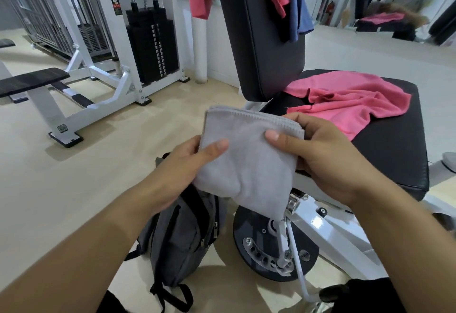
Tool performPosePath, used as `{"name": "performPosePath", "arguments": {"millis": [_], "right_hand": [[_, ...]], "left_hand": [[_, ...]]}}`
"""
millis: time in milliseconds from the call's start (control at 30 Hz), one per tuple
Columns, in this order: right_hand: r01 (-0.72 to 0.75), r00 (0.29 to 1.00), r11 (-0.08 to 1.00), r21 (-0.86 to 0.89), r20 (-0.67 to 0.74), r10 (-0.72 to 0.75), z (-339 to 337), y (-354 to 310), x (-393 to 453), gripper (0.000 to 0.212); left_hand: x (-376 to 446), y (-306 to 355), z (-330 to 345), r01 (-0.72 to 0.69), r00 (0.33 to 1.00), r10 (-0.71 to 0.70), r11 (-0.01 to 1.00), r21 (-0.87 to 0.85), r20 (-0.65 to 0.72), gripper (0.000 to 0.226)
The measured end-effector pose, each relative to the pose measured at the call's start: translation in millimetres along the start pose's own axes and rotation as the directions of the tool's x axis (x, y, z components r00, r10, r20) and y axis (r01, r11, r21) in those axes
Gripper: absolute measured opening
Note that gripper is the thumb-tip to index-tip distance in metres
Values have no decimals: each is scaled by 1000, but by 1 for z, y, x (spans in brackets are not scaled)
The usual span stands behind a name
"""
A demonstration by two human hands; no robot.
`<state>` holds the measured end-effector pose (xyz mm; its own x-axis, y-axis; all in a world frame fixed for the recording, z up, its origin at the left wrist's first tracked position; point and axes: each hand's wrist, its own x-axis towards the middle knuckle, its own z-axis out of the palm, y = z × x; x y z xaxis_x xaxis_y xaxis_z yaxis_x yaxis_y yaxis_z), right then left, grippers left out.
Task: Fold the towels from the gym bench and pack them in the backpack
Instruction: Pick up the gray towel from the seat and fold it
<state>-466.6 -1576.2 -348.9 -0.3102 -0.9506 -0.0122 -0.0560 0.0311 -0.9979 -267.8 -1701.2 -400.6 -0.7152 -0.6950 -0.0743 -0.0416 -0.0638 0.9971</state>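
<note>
Grey towel folded, held at frame centre over backpack.
Left hand & right hand pinched its sides, thumbs on top, prob. keeping fold tight for packing; pink towel lay unfolded on bench seat, upper right.

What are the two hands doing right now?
Left hand: holds the folded grey towel, thumb on top.
Right hand: grips the same towel's other side, above the backpack.

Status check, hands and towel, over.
Both hands, left hand and right hand, grip folded grey towel above backpack. Pink towel unfolded on bench.
</note>
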Motion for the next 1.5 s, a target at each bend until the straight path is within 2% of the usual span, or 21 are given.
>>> {"name": "performPosePath", "arguments": {"millis": [67, 167, 267, 400, 467, 567, 633, 767, 933, 1067, 1200, 1367, 1500], "right_hand": [[-41, 999, 994, 101, -19, 43, -3, 1, 3, 40], [-72, 993, 990, 121, -81, 82, -10, 4, 6, 34], [-77, 979, 997, 20, -187, 79, -14, 10, 9, 32], [-69, 968, 998, 8, -243, 69, -14, 16, 11, 37], [-83, 976, 997, 9, -204, 83, -16, 14, 9, 48], [-134, 991, 991, 13, -20, 134, -20, 11, 5, 73], [-133, 988, 991, -25, 81, 135, -20, 12, 3, 79], [-61, 998, 998, 0, 30, 61, -21, 17, 6, 85], [-69, 993, 997, 16, 99, 67, -23, 20, 8, 76], [-106, 994, 994, 26, 33, 105, -25, 24, 13, 70], [-160, 986, 984, 81, 59, 155, -27, 24, 15, 64], [-235, 967, 963, 135, 131, 218, -29, 24, 15, 52], [-192, 981, 972, 134, 24, 191, -33, 32, 21, 55]], "left_hand": [[0, -3, 5, 47, 997, -48, 999, 28, 55, 76], [-1, -5, 11, 59, 998, -59, 998, 6, 32, 50], [-1, -5, 16, 56, 998, -55, 998, -22, 39, 44], [-2, -6, 20, 48, 998, -46, 997, -63, 32, 45], [-2, -6, 22, 47, 999, -45, 994, -94, 25, 46], [-3, -4, 25, 58, 998, -58, 987, -149, 7, 45], [-3, -3, 25, 70, 997, -73, 979, -190, -9, 46], [-3, 5, 26, 152, 987, -160, 932, -329, 1, 44], [1, 2, 23, 256, 964, -267, 911, -323, 11, 37], [6, -3, 22, 148, 984, -168, 956, -254, -59, 39], [9, -4, 18, 40, 993, -64, 971, -234, -96, 39], [15, -4, 13, 12, 996, -30, 978, -209, -83, 45], [18, -3, 8, 57, 998, -59, 979, -194, -8, 55]]}}
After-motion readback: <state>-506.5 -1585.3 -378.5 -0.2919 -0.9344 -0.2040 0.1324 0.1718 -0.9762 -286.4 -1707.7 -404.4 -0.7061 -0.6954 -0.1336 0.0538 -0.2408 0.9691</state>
